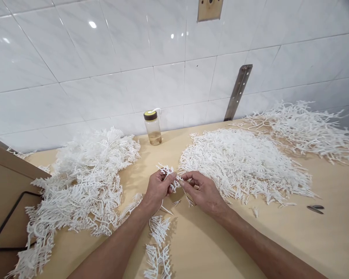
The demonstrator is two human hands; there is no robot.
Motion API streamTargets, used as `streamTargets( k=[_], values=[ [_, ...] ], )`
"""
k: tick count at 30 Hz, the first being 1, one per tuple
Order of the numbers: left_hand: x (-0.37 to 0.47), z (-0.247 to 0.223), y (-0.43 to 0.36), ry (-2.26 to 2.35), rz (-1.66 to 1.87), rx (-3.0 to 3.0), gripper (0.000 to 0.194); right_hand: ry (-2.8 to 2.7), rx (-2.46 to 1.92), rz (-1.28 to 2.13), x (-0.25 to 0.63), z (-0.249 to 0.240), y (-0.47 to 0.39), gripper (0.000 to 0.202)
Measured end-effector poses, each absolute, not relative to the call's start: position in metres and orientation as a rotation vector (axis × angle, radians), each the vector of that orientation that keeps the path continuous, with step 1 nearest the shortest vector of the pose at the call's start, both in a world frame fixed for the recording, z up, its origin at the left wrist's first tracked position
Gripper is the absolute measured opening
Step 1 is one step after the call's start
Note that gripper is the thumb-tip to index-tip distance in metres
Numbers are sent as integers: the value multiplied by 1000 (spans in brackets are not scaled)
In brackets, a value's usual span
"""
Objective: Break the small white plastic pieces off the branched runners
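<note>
White branching plastic sprigs (174, 185) are gathered between my two hands over the middle of the table. My left hand (158, 189) is closed, its thumb and fingers pinching the bunch. From the right, my right hand (202, 190) pinches a thin tip of the same white pieces with thumb and forefinger. Just below the hands, a loose strand of white sprigs (159, 230) lies on the wood and runs toward the front edge. A few small white bits (189, 201) are beneath my right fingers.
Piles of white sprigs stand left (90, 182) and right (244, 162), with a longer-stemmed heap (311, 130) at far right. A bottle (153, 130) stands by the tiled wall. Small dark snips (315, 209) lie at right. A cardboard box (10, 193) is at left.
</note>
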State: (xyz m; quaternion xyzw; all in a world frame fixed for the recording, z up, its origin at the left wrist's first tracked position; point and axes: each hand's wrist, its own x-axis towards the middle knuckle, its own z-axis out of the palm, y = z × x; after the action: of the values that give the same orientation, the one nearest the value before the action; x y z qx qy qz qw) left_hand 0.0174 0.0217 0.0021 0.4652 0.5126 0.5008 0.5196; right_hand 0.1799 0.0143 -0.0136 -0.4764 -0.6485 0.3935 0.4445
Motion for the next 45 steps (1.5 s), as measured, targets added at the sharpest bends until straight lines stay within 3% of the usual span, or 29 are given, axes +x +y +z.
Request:
streamTargets(
  k=[23,33,39,45],
  values=[
    [20,2,18,1228,1165,1208,37,-1799,-1231,686,180,-11,14,18],
    [24,-6,18,1251,1258,1255,35,-1897,-1396,680,177,-11,18,14],
    [26,-6,14,1284,1342,1320,35,-1719,-1483,993,172,-4,18,10],
    [23,1,14,1308,1389,1309,33,-1584,-1609,873,178,-10,21,7]
  ],
)
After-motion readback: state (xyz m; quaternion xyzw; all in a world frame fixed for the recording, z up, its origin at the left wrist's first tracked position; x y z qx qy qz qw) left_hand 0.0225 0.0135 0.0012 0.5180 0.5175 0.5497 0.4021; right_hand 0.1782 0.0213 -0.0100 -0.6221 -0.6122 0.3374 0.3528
